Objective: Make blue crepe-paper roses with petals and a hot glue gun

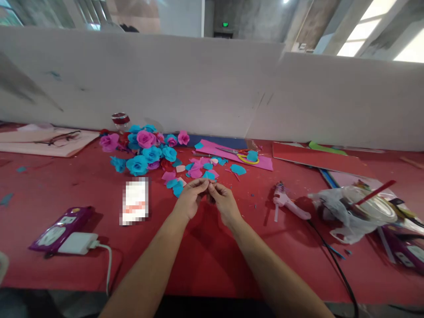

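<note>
My left hand point(192, 196) and my right hand point(222, 201) meet at the fingertips over the middle of the red table point(205, 265). Both are closed in a pinch, and whatever lies between the fingers is too small to make out. Just beyond them are scattered blue and pink paper petals point(195, 168). To the left of these sits a heap of paper flowers, among them a blue one point(137, 164) and a pink one point(146, 139). Behind the petals, scissors with yellow handles point(247, 159) rest on a pink paper strip point(265, 162).
A pink glue gun point(291, 206) with a black cord lies at right, beside a plastic bag and a lidded container point(374, 204). At left are a purple power strip point(54, 233) with a white charger point(78, 243) and a blurred-out flat object point(135, 201). A white partition point(198, 84) stands behind.
</note>
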`<action>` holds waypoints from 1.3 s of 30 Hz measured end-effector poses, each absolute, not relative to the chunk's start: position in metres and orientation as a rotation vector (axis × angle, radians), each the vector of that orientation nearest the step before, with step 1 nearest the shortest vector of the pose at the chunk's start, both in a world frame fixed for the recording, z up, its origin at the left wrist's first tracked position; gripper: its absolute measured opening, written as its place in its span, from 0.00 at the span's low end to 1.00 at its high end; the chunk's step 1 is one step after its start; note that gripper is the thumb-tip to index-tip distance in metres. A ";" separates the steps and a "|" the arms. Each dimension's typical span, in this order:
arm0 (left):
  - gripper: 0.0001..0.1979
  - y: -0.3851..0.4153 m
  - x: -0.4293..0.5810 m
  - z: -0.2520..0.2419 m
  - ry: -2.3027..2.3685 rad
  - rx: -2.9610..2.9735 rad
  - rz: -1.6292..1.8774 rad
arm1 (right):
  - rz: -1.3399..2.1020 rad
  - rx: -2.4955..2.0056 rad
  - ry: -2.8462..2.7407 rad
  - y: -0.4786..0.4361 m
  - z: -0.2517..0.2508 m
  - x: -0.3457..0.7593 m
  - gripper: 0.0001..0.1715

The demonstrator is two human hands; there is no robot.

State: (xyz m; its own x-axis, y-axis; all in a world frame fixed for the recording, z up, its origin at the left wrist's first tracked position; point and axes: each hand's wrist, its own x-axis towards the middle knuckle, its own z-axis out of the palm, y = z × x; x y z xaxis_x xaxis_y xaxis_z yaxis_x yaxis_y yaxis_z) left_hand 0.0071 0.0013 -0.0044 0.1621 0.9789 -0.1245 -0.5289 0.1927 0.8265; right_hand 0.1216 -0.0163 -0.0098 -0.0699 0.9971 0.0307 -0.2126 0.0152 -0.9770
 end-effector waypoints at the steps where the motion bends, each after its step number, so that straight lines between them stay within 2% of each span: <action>1: 0.12 0.003 0.006 -0.005 0.795 0.684 1.237 | 1.351 -0.995 -1.137 -0.016 -0.011 0.121 0.19; 6: 0.13 0.012 -0.003 -0.010 0.910 0.493 1.284 | 1.345 -1.020 -1.337 -0.014 -0.016 0.121 0.11; 12: 0.12 0.012 -0.006 -0.011 0.892 0.559 1.324 | 1.059 -1.221 -1.576 -0.018 -0.020 0.121 0.14; 27: 0.09 0.013 -0.004 -0.011 0.829 0.389 1.412 | 1.140 -1.204 -1.485 -0.016 -0.021 0.118 0.12; 39: 0.07 0.028 -0.030 -0.015 0.594 0.140 1.654 | 0.781 -1.453 -1.697 -0.016 -0.014 0.133 0.11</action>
State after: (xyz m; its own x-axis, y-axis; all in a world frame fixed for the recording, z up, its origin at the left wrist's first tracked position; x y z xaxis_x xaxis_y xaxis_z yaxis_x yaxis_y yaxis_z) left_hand -0.0295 0.0280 -0.0149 -0.1833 0.9528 -0.2420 -0.8892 -0.0558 0.4542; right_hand 0.1329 -0.0158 -0.0144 -0.0685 0.9857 0.1541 0.5241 0.1669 -0.8352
